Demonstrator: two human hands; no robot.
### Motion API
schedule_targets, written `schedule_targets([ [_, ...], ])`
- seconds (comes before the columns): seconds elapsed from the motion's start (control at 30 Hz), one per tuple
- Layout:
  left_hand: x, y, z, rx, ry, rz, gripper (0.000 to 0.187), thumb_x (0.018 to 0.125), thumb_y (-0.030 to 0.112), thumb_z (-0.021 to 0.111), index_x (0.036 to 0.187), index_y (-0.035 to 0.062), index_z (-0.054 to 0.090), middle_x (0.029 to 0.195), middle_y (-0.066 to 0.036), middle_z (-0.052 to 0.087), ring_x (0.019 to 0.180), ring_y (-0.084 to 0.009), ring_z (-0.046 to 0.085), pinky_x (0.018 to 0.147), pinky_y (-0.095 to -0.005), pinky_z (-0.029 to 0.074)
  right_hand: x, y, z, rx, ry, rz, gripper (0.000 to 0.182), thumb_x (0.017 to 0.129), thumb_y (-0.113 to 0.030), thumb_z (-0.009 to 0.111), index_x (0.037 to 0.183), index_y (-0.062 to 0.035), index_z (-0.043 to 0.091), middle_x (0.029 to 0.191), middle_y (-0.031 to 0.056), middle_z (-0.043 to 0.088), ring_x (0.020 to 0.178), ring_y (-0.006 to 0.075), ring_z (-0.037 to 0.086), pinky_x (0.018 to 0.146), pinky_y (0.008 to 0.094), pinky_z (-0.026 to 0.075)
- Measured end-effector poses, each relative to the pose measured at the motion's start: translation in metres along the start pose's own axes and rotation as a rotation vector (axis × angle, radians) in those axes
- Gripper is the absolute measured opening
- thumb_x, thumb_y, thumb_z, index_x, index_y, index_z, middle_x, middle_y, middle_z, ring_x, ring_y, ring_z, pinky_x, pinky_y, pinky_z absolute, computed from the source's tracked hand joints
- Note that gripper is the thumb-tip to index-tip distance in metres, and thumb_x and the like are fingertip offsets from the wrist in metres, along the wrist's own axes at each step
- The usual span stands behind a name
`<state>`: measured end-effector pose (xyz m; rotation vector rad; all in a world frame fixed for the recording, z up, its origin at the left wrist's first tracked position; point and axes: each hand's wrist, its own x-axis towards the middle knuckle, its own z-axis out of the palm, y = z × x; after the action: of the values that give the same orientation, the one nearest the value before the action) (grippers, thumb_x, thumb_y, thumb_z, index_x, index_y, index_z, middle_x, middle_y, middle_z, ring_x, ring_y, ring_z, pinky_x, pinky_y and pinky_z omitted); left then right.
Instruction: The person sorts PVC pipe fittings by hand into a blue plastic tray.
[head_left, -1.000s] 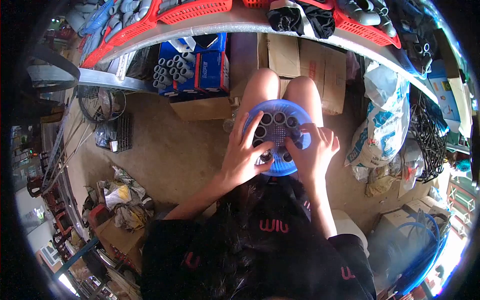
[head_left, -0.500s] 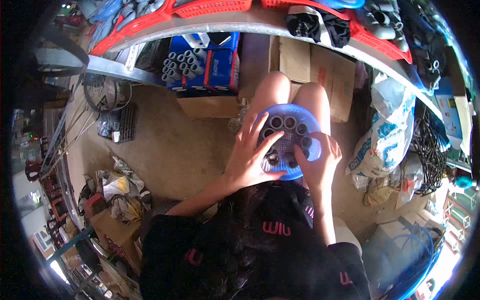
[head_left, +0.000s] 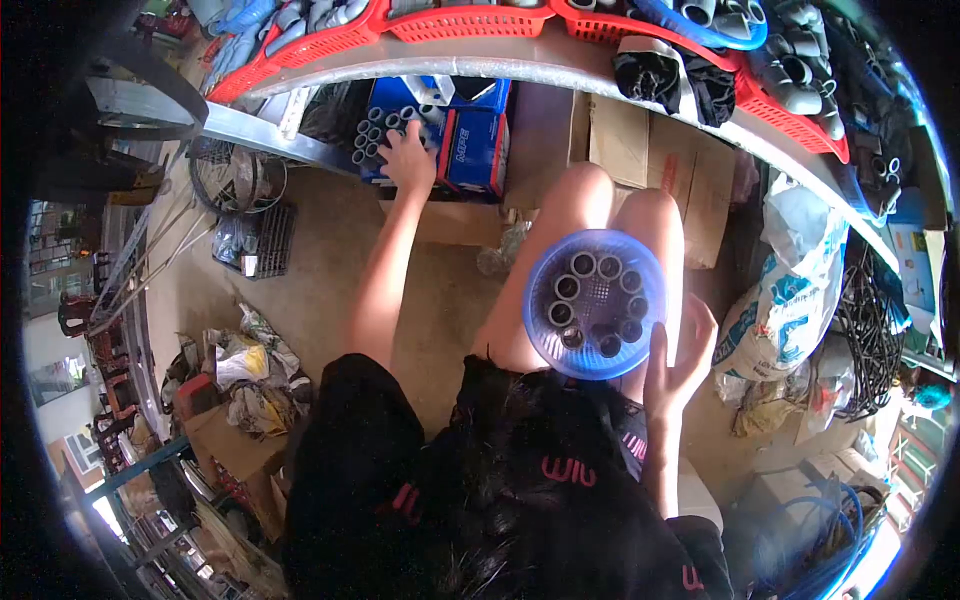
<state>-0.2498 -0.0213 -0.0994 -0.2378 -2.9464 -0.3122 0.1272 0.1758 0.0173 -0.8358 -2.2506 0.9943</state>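
Observation:
A round blue plastic basket point(head_left: 537, 340) rests on my lap, with several short grey pipe fittings point(head_left: 583, 264) standing on end in a ring inside it. At the right side of the basket is my right hand point(head_left: 685, 355), open, its thumb along the rim and its palm facing the basket. My left hand point(head_left: 408, 165) is stretched forward over a group of grey pipe fittings point(head_left: 375, 133) on a blue box point(head_left: 473, 150). Its fingers are spread at the fittings; none is seen lifted.
Red baskets point(head_left: 470, 24) full of grey fittings line a shelf point(head_left: 520, 68) ahead of me. Cardboard boxes point(head_left: 690, 160) stand beyond my knees. To the right are a white sack point(head_left: 785, 310) and black cables point(head_left: 862, 320). A wire crate point(head_left: 268, 240) sits on the floor at left.
My left hand has left the basket and reached forward to the fittings on the blue box. My right hand has come out of the basket to its right side.

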Motion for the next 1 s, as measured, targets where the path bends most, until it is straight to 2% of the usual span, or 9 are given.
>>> schedule_targets([
  [0.07,0.006,-0.013,0.018,0.004,0.011,0.042,0.050,0.076,0.010,0.073,0.120,0.0193,0.049,0.112,-0.017,0.049,0.103,-0.0443,0.053,0.072,-0.0516,0.054,-0.001,0.002,0.003,-0.009,0.005,0.020,0.047,0.082,-0.010,0.067,0.124,0.0020,0.051,0.119,0.0203,0.057,0.112,0.0347,0.055,0.100,0.0444,0.040],
  [0.23,-0.006,-0.008,0.010,-0.025,0.038,0.146,0.039,0.077,0.005,0.070,0.111,0.0128,0.051,0.111,-0.014,0.052,0.103,-0.0392,0.054,0.076,-0.0470,0.054,0.003,-0.004,0.007,0.026,-0.036,0.003,0.038,0.083,-0.010,0.066,0.118,0.0017,0.055,0.115,0.0194,0.058,0.110,0.0340,0.056,0.098,0.0422,0.041],
  [0.43,-0.012,-0.019,0.016,-0.060,0.106,0.348,0.038,0.079,0.000,0.065,0.113,0.0092,0.050,0.110,-0.012,0.056,0.103,-0.0380,0.054,0.078,-0.0462,0.052,0.010,-0.005,0.004,0.008,-0.005,-0.027,0.035,0.083,-0.010,0.066,0.115,0.0001,0.057,0.116,0.0209,0.057,0.111,0.0355,0.054,0.098,0.0450,0.041],
  [0.53,-0.017,-0.021,0.018,-0.069,0.106,0.391,0.037,0.081,-0.001,0.062,0.115,0.0084,0.050,0.111,-0.012,0.056,0.102,-0.0371,0.055,0.079,-0.0457,0.052,0.007,-0.007,0.003,-0.064,0.001,-0.052,0.039,0.079,-0.013,0.069,0.115,-0.0025,0.058,0.121,0.0207,0.055,0.115,0.0366,0.052,0.098,0.0468,0.040],
  [0.67,-0.024,-0.023,0.011,-0.147,0.130,0.466,0.034,0.083,-0.001,0.059,0.116,0.0075,0.051,0.112,-0.012,0.057,0.101,-0.0371,0.056,0.080,-0.0461,0.051,0.004,-0.013,-0.004,-0.167,-0.303,-0.254,0.055,0.059,-0.027,0.084,0.109,-0.0177,0.064,0.133,0.0147,0.047,0.122,0.0359,0.042,0.102,0.0508,0.032],
  [0.7,-0.030,-0.023,0.005,-0.180,0.134,0.482,0.034,0.084,-0.001,0.059,0.116,0.0072,0.051,0.113,-0.013,0.058,0.101,-0.0373,0.056,0.080,-0.0460,0.050,0.001,-0.013,-0.003,-0.224,-0.355,-0.273,0.054,0.055,-0.028,0.085,0.104,-0.0226,0.066,0.137,0.0123,0.044,0.125,0.0343,0.040,0.103,0.0497,0.030],
  [0.83,-0.075,-0.017,-0.034,-0.355,0.209,0.519,0.031,0.084,-0.003,0.060,0.113,0.0066,0.056,0.117,-0.017,0.059,0.104,-0.0392,0.059,0.087,-0.0435,0.050,-0.003,-0.006,0.000,-0.335,-0.478,-0.309,0.036,0.059,-0.027,0.082,0.092,-0.0202,0.070,0.142,0.0015,0.043,0.128,0.0288,0.040,0.102,0.0482,0.030],
  [0.9,-0.104,-0.010,-0.066,-0.474,0.275,0.522,0.032,0.081,-0.005,0.067,0.111,0.0027,0.057,0.112,-0.017,0.061,0.103,-0.0321,0.062,0.089,-0.0390,0.049,0.001,-0.002,0.000,-0.327,-0.478,-0.356,0.031,0.059,-0.026,0.081,0.087,-0.0195,0.070,0.141,0.0003,0.045,0.128,0.0269,0.040,0.102,0.0478,0.030],
  [1.0,-0.147,0.022,-0.135,-0.706,0.224,0.477,0.035,0.079,-0.011,0.066,0.110,0.0001,0.056,0.116,-0.015,0.059,0.101,-0.0236,0.061,0.070,-0.0287,0.059,0.013,-0.007,-0.004,-0.308,-0.540,-0.424,0.026,0.059,-0.023,0.080,0.082,-0.0170,0.070,0.139,-0.0017,0.048,0.130,0.0243,0.041,0.101,0.0476,0.030],
])
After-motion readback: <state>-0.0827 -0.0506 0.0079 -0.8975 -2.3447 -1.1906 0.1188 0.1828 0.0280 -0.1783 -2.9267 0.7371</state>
